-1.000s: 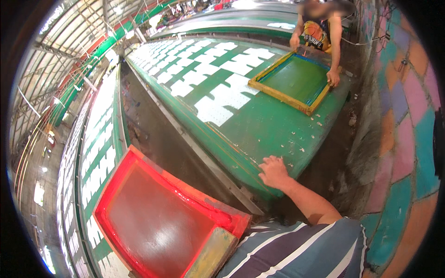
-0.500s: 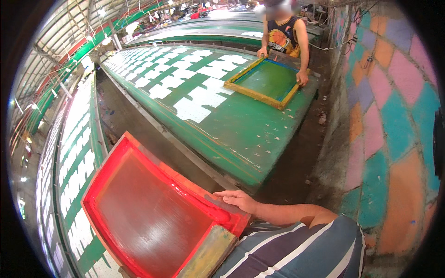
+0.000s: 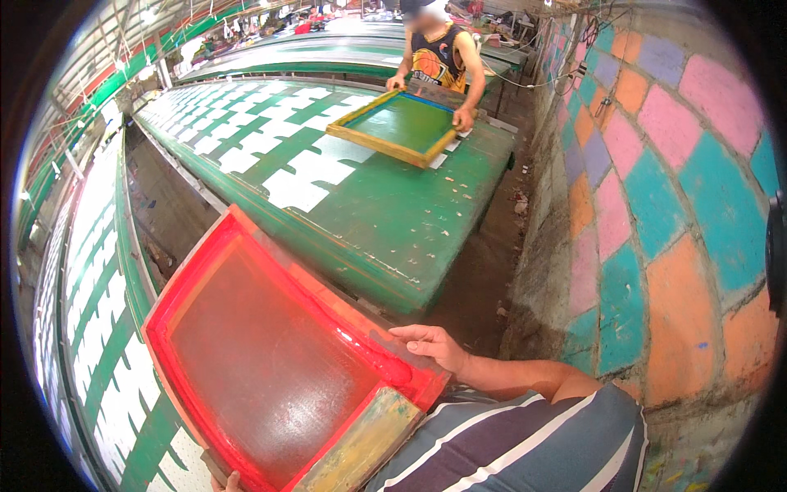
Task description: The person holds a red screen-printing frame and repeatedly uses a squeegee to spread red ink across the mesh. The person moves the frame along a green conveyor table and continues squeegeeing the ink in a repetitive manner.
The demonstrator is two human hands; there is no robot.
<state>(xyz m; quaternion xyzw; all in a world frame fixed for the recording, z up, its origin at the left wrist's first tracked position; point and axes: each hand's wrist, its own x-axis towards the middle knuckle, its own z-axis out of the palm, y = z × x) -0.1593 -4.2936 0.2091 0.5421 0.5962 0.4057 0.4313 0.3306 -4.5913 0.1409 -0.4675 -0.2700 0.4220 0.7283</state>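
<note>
A red screen frame [image 3: 266,353], with a dark mesh, red ink along its inner edges and a paint-stained board at its lower right, is held tilted in front of my body. My right hand [image 3: 433,348] grips its upper right edge. At the lower left corner, fingers of my left hand [image 3: 227,482] curl onto the frame beside a dark piece of its edge; the rest of that hand is out of view.
Long green tables [image 3: 402,230] carry rows of white cut pieces [image 3: 303,176]. A co-worker [image 3: 434,57] holds a yellow screen frame [image 3: 392,123] over the middle table. A patchwork-painted wall [image 3: 680,262] runs along the right, beside a narrow gap with litter.
My right hand has come from over the green table onto the red frame. My left fingers have appeared. The view has turned rightward, and white pieces now show beneath the co-worker's frame.
</note>
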